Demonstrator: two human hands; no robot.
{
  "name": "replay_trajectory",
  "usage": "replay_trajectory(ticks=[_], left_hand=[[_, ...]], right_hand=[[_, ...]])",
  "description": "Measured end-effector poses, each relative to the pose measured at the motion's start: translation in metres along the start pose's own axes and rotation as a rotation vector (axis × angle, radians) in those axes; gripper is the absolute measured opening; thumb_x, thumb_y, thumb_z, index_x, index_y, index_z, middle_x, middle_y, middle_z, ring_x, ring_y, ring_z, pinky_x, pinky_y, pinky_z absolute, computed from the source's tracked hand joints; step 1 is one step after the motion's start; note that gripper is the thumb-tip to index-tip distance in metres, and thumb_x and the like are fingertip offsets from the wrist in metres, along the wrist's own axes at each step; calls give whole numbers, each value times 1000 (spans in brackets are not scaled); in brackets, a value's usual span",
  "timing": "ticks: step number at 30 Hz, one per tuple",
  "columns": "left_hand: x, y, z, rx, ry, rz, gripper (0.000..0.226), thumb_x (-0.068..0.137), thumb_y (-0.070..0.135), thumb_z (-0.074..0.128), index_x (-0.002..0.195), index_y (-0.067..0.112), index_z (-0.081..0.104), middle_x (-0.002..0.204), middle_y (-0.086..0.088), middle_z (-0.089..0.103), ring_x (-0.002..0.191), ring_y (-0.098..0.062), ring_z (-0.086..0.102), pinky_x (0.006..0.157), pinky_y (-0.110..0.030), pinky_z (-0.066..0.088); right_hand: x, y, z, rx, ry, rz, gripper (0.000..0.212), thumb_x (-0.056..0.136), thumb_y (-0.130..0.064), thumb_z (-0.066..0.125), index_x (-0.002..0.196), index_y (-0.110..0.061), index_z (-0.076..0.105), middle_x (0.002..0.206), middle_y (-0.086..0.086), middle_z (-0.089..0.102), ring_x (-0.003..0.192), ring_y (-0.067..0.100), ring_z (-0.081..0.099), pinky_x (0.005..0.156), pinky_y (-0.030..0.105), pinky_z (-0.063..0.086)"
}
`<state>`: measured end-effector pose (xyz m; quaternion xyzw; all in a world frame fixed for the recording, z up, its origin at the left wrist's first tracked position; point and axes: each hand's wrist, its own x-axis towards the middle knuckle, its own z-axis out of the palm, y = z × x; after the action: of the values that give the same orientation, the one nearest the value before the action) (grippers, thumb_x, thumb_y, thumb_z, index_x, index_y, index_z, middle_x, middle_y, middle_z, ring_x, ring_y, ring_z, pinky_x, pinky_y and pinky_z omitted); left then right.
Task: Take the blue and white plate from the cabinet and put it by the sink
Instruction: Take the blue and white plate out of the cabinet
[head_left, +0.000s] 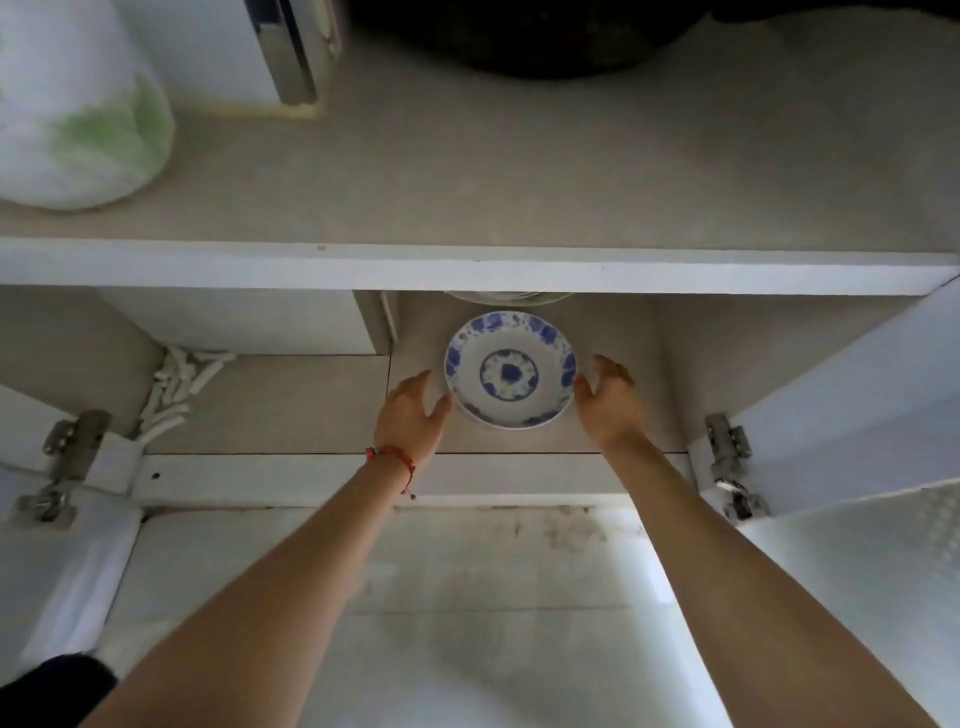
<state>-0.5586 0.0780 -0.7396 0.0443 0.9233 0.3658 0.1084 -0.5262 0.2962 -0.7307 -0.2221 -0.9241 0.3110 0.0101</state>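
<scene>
The blue and white plate (510, 370) lies flat on the lower cabinet shelf (291, 405), near its middle. Both my arms reach up into the open cabinet. My left hand (413, 410) is at the plate's left rim, fingers apart, thumb close to or just touching the edge. My right hand (608, 397) is at the plate's right rim, fingers spread and curved, close to the edge. Neither hand has closed on the plate. A red bracelet is on my left wrist.
More dishes (506, 297) sit behind the plate, mostly hidden by the upper shelf board (467, 270). White tube-like pieces (179, 387) lie at the shelf's left. A white and green bag (78, 109) and a dark bowl (524, 36) sit on the upper shelf. Open doors with hinges (727, 452) flank both sides.
</scene>
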Motion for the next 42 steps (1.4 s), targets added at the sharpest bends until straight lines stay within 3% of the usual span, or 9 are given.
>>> replay_trajectory(ticks=[9, 16, 19, 21, 24, 26, 32, 36, 42], left_hand=[[44, -14, 32, -233, 7, -68, 20, 88, 18, 54, 104, 11, 63, 107, -12, 69, 96, -24, 60, 77, -24, 41], [53, -4, 34, -700, -18, -233, 21, 80, -10, 56, 86, 7, 66, 80, -9, 69, 97, -33, 59, 92, -54, 48], [40, 0, 33, -859, -27, -254, 23, 78, -12, 58, 80, 10, 66, 60, 12, 70, 88, -28, 60, 72, -37, 56], [26, 6, 30, -943, 0, -251, 24, 78, -12, 57, 97, 1, 65, 78, 1, 72, 83, -25, 62, 63, -27, 57], [5, 17, 21, -976, 103, -259, 36, 79, -14, 55, 111, 5, 60, 101, -9, 63, 87, -24, 61, 75, -37, 55], [-11, 22, 14, -997, 150, -266, 35, 80, -13, 55, 110, 2, 59, 95, -8, 64, 80, -18, 63, 73, -33, 56], [-77, 32, -8, -967, 217, -268, 34, 77, -8, 61, 93, 22, 68, 92, 4, 68, 85, -10, 66, 74, -32, 58], [-118, 33, -18, -988, 264, -375, 44, 77, -6, 61, 83, 36, 70, 87, 10, 73, 79, -10, 66, 66, -27, 57], [-168, 61, -43, -980, 263, -398, 36, 80, -9, 56, 100, 18, 69, 89, 11, 75, 88, -18, 68, 65, -28, 57]], right_hand=[[32, 22, 35, 158, -2, 49, 24, 90, -19, 51, 96, 1, 63, 99, 22, 68, 91, 35, 61, 71, 28, 41], [27, 19, 44, 285, 111, 89, 12, 80, -5, 57, 79, 1, 67, 83, 23, 70, 79, 39, 64, 66, 31, 44], [17, 21, 40, 356, 134, 106, 12, 81, -2, 56, 80, 3, 67, 84, 23, 71, 82, 39, 64, 65, 30, 46], [9, 21, 34, 368, 139, 99, 12, 81, -2, 56, 80, 3, 67, 85, 21, 71, 82, 37, 65, 66, 29, 48], [-9, 14, 23, 444, 140, 115, 14, 81, 1, 53, 77, 3, 66, 83, 21, 70, 74, 34, 63, 59, 20, 49], [-25, 5, 17, 532, 156, 172, 17, 79, 3, 52, 72, -3, 66, 81, 20, 70, 64, 21, 59, 51, 12, 43], [-83, -24, 4, 807, 341, 458, 22, 81, -4, 55, 91, -14, 71, 85, 1, 69, 79, 16, 64, 77, 37, 55], [-126, -36, -12, 897, 435, 446, 20, 81, -11, 64, 91, -26, 71, 80, -13, 69, 70, -2, 65, 63, 23, 52], [-179, -44, -52, 879, 454, 516, 27, 83, -5, 60, 88, -29, 70, 80, -8, 70, 61, -3, 63, 51, 11, 49]])
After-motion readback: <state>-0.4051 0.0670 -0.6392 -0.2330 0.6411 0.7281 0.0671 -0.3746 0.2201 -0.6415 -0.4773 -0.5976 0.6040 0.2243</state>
